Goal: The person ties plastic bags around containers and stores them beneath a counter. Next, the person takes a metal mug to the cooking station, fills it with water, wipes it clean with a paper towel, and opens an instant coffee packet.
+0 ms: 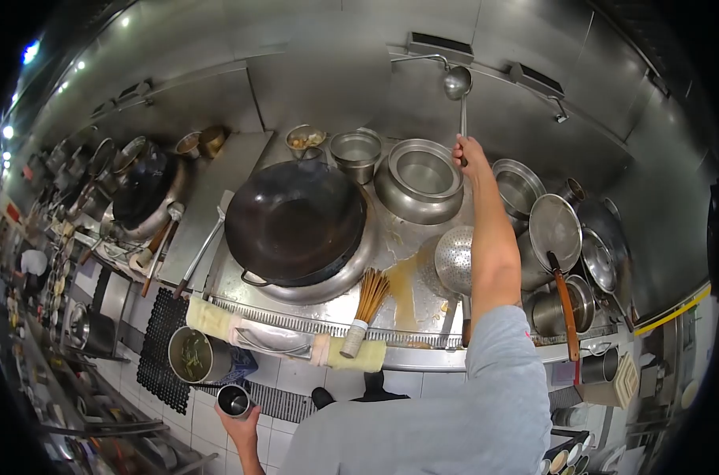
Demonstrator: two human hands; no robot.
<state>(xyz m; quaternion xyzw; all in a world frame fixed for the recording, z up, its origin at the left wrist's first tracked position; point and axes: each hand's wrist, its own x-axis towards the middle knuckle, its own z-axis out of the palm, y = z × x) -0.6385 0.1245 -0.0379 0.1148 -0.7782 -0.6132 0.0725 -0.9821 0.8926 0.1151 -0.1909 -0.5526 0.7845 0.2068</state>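
My right hand [470, 156] is stretched toward the back wall with its fingers wrapped round the handle of a ladle [458, 84]. The ladle's bowl is raised at the end of a wall tap [423, 58]; whether water runs into it I cannot tell. Low on the left, my left hand [239, 426] is closed round a small metal cup [235, 402], its mouth facing up. Just behind that cup stands a metal pot [175, 366] with green leafy bits in liquid. Below my right hand, a wide-rimmed metal pot [397, 204] holds liquid.
A large dark wok [296, 226] sits on the stove. At the front edge lie a bamboo brush [367, 305] and yellow cloths [209, 318]. A perforated skimmer [454, 257] is beside my right forearm. Strainers [555, 229] and pots crowd the right; a second wok [142, 190] stands left.
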